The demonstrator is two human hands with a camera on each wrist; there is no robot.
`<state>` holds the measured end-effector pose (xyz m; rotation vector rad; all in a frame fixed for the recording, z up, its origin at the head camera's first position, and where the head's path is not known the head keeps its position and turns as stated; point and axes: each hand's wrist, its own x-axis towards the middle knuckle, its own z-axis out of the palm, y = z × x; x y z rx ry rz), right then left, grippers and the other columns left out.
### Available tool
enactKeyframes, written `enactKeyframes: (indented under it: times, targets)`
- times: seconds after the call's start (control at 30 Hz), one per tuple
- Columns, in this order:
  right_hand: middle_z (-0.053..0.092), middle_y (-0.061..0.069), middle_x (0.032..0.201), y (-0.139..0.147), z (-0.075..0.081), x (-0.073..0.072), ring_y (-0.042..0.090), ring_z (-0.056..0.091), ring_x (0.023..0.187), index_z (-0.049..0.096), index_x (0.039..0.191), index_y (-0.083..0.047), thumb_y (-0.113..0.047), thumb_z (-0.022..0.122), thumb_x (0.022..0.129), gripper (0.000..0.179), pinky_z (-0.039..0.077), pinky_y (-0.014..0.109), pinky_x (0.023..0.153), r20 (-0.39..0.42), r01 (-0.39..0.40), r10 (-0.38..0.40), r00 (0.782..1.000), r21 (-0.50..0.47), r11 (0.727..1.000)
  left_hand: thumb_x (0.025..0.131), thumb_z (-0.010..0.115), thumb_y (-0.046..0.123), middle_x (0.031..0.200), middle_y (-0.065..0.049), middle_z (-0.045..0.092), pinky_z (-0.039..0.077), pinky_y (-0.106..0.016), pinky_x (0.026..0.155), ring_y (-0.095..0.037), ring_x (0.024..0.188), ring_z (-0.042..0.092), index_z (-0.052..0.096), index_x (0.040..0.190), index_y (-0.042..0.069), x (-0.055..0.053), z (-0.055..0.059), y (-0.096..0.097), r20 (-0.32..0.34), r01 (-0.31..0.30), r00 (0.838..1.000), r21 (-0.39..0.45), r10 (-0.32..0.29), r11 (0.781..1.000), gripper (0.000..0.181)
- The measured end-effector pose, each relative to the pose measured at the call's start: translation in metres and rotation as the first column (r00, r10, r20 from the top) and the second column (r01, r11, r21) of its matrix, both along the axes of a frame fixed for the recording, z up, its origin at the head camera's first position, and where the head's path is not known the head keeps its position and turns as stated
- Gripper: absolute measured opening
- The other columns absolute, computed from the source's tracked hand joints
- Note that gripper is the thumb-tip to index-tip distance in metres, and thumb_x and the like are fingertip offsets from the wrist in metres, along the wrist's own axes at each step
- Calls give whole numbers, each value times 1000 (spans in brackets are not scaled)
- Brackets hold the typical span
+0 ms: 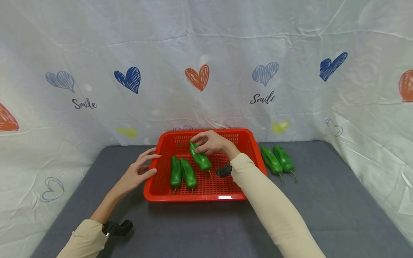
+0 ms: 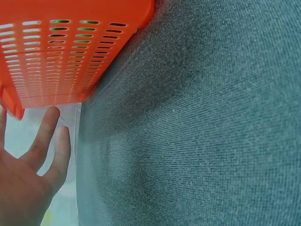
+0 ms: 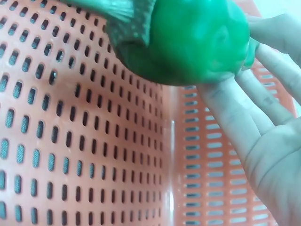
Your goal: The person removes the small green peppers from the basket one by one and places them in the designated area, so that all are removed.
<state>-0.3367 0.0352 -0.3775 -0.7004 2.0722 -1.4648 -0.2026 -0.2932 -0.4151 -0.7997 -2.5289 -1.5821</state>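
Note:
My right hand [image 1: 211, 142] reaches into a red slotted plastic basket [image 1: 206, 197] and holds a green pepper [image 1: 201, 160] between thumb and fingers. In the right wrist view that pepper [image 3: 197, 42] shows its stem end close to the camera, above the slotted floor. Two more green peppers, one [image 1: 175, 173] beside the other [image 1: 188, 174], lie in the basket's left part with stems toward me. My left hand [image 1: 137, 174] is at the basket's left side, fingers spread at the rim. In the left wrist view the left hand [image 2: 33, 174] has its fingers extended beside the basket wall.
Two green peppers, one [image 1: 271, 160] next to another [image 1: 283, 158], lie on the grey cloth [image 1: 326, 200] just right of the basket. Behind the table hangs a white sheet [image 1: 226, 43] printed with hearts and the word "Smile".

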Motion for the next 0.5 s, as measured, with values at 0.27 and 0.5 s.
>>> enactKeyframes:
  times: [0.27,0.5]
  targets:
    - [64,15,125,7,9,2,29,68,100,61,138,-4,-4,76,92,48,58,43,80,66,36,-31,997,-78,996,99,62,-1,163,-15,21,57,-33,83,-43,108,63,51,144,0,1,2,2,-10,-5,1000,-10,4,1000,47]
    - [65,16,123,8,20,9,29,68,100,60,138,-2,-4,77,91,50,58,43,81,67,50,-43,997,-115,992,98,63,-2,163,-15,22,55,-31,86,-42,110,62,52,144,0,1,1,1,-21,-10,1000,-13,10,1000,47]
